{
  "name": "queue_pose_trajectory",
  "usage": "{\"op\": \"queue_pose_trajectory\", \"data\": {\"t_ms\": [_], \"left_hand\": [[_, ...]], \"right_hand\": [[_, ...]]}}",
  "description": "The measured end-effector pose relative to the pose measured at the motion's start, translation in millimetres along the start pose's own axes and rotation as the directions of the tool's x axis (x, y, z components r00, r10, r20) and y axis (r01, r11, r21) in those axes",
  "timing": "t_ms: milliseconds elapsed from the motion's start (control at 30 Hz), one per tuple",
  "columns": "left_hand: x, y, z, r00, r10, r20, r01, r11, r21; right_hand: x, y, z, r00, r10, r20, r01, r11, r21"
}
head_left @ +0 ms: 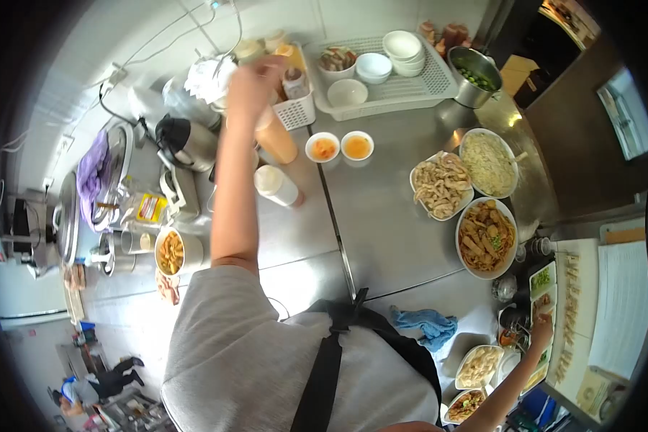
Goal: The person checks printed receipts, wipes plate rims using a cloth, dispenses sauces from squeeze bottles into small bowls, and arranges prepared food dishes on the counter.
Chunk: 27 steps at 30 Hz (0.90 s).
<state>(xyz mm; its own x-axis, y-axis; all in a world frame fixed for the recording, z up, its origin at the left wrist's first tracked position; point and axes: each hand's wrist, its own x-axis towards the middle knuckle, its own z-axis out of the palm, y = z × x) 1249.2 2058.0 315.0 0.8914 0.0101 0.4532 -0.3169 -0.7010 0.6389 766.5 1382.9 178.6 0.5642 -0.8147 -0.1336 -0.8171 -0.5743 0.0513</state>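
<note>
My left hand (255,83) reaches over the back of the counter, by a white basket (295,113) of sauce bottles. Its fingers are bent above an orange sauce bottle (275,137); whether they grip anything is unclear. A white-capped squeeze bottle (277,186) stands nearer to me. Off to the right, my right hand (542,331) is closed around a thin metal utensil (523,328), its kind too small to make out. That hand is over a row of topping trays (543,279). Two small bowls of orange sauce (322,147) sit to the right of the bottles.
Large bowls of sliced meat (441,186), pale shreds (489,163) and sauced meat (486,239) stand at right. A rack (432,83) holds white bowls beside a steel pot (474,78). A blue cloth (426,327) lies near me. Another person (101,385) is at lower left.
</note>
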Motion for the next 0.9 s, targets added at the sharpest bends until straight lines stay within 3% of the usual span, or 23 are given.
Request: {"op": "queue_pose_trajectory", "data": {"t_ms": [67, 100, 133, 167, 200, 233, 267, 300, 333, 367, 400, 433, 500, 600, 733, 833, 867, 900], "left_hand": [[9.9, -60.7, -56.7, 0.976, -0.211, -0.057, 0.212, 0.977, 0.006], [10.6, -94.9, -75.3, 0.983, -0.165, -0.085, 0.185, 0.894, 0.409], [11.6, -160.5, -88.3, 0.933, 0.265, 0.243, -0.349, 0.506, 0.789], [17.6, -214.3, -78.4, 0.885, 0.136, 0.445, -0.464, 0.324, 0.824], [24.9, -271.3, -67.4, 0.784, -0.001, 0.621, -0.611, 0.171, 0.773], [10.0, -275.1, -62.4, 0.626, 0.373, 0.684, -0.779, 0.338, 0.528], [1.3, -277.6, -45.9, 0.771, 0.136, 0.622, -0.498, 0.737, 0.457], [2.0, -317.2, -35.5, 0.799, -0.02, 0.601, -0.362, 0.783, 0.506], [-2.6, -309.0, -25.4, 0.809, 0.086, 0.582, -0.389, 0.82, 0.42], [-2.2, -303.2, -19.4, 0.741, 0.105, 0.664, -0.466, 0.792, 0.395], [-9.2, -315.7, -9.3, 0.816, 0.036, 0.577, -0.396, 0.762, 0.512], [-12.7, -286.0, -5.4, 0.861, -0.108, 0.496, -0.272, 0.727, 0.631], [-12.7, -278.9, -1.8, 0.917, -0.116, 0.381, -0.256, 0.561, 0.787], [-15.2, -230.4, -4.1, 0.911, -0.251, 0.326, -0.118, 0.599, 0.792], [-11.8, -221.6, -35.2, 0.954, 0.004, 0.299, -0.148, 0.874, 0.463], [-7.0, -207.1, -57.0, 0.99, 0.064, 0.123, -0.121, 0.832, 0.542], [-13.5, -163.1, -65.1, 0.995, -0.015, 0.097, -0.045, 0.808, 0.587], [-12.6, -148.5, -73.5, 0.998, 0.017, 0.067, -0.052, 0.815, 0.577]], "right_hand": [[12.2, -1.6, 3.2, 1.0, 0.01, 0.006, -0.011, 1.0, 0.011], [15.3, 7.3, 8.5, 0.999, 0.046, 0.006, -0.046, 0.999, 0.025], [34.4, 38.1, 33.3, 0.989, -0.121, -0.086, 0.119, 0.992, -0.028], [52.8, 71.3, 59.4, 0.847, -0.526, -0.083, 0.402, 0.734, -0.547], [41.2, 47.4, 42.2, 0.953, -0.298, 0.054, 0.276, 0.783, -0.557], [44.4, 52.4, 51.1, 0.994, -0.112, -0.007, 0.099, 0.902, -0.421], [32.1, 39.3, 38.2, 0.993, -0.115, -0.038, 0.094, 0.926, -0.366], [11.6, 10.6, 17.4, 0.979, -0.11, -0.172, 0.068, 0.971, -0.23], [27.3, 29.7, 41.7, 0.979, -0.134, -0.156, 0.083, 0.951, -0.297], [30.7, 25.8, 55.3, 0.935, -0.069, -0.347, 0.029, 0.993, -0.118], [20.2, -9.2, 30.1, 0.992, -0.087, -0.086, 0.052, 0.936, -0.347], [23.0, -16.4, 33.6, 0.999, 0.02, -0.024, -0.023, 0.991, -0.135], [19.4, -29.8, 52.4, 0.921, 0.352, -0.167, -0.34, 0.935, 0.098], [1.8, -46.4, 37.3, 0.898, 0.305, -0.317, -0.242, 0.944, 0.224], [1.8, -34.9, 38.0, 0.852, 0.41, -0.326, -0.256, 0.869, 0.423], [-5.9, -23.6, 41.4, 0.839, 0.425, -0.338, -0.204, 0.823, 0.53], [-7.6, -17.1, 44.3, 0.836, 0.422, -0.349, -0.171, 0.807, 0.565], [-9.0, -12.7, 46.1, 0.834, 0.418, -0.361, -0.137, 0.79, 0.598]]}}
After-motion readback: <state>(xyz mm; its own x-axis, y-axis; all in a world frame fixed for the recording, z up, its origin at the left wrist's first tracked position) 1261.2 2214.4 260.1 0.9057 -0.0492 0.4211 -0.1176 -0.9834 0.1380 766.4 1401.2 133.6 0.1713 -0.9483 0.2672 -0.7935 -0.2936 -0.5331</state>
